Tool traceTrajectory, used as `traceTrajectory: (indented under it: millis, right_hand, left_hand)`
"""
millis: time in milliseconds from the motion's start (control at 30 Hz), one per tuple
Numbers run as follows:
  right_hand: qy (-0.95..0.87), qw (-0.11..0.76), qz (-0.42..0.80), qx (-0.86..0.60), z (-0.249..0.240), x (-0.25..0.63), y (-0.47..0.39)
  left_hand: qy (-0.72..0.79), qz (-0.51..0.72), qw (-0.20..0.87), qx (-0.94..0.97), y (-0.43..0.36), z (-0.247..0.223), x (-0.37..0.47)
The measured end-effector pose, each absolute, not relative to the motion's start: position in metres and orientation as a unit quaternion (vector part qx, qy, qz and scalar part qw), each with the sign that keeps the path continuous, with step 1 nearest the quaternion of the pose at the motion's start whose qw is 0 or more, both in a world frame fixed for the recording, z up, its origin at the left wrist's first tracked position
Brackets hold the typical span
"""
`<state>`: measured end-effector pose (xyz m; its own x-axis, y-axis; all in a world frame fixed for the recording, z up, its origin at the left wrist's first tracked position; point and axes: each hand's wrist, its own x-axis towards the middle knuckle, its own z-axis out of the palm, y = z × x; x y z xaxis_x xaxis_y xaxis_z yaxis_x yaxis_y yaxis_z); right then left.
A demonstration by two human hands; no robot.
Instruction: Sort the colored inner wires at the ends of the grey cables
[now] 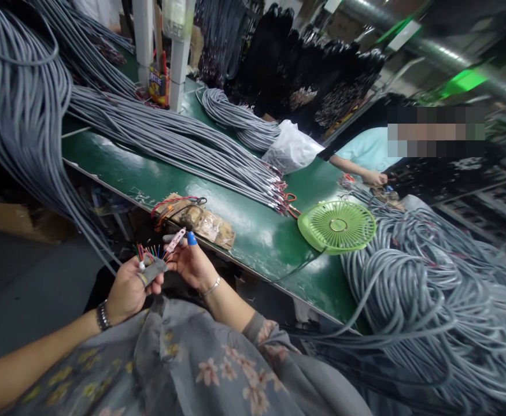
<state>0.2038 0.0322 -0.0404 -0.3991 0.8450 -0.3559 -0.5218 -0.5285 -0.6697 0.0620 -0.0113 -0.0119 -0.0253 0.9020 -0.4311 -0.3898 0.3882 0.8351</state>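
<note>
My left hand is closed round the end of a cable, whose thin coloured wires fan out above the fingers. Grey wrapping covers part of that grip, and a white bit shows beside it. Close by on the right is my right hand, with a blue finger cover on one digit. A slim pale pink tool with dark marks sticks up from its fingers; its exact kind is unclear. The right fingertips are at the wires, partly hidden.
A taped brown block with wires lies at the green table's front edge. Behind it stretches a grey cable bundle. A green fan stands right, beside heaped grey cables. Across the table, another person's hand touches wires.
</note>
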Motion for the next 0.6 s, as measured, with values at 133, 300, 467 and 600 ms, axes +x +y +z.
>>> traceTrajectory:
  millis: [133, 300, 467, 600]
  right_hand:
    - [-0.309, 0.411, 0.778, -0.361, -0.042, 0.205, 0.023]
    - [-0.335, 0.427, 0.742, -0.393, -0.044, 0.202, 0.015]
    - [-0.4, 0.396, 0.718, -0.409, -0.038, 0.204, 0.014]
    - [-0.391, 0.42, 0.689, -0.443, -0.037, 0.204, 0.012]
  left_hand:
    - [0.529, 0.481, 0.633, 0.297, -0.015, -0.023, 0.057]
    - [0.51, 0.434, 0.642, 0.374, -0.013, -0.031, 0.051]
    - [0.497, 0.351, 0.67, 0.425, -0.01, -0.026, 0.051]
    - [0.509, 0.381, 0.668, 0.388, -0.012, -0.027, 0.053]
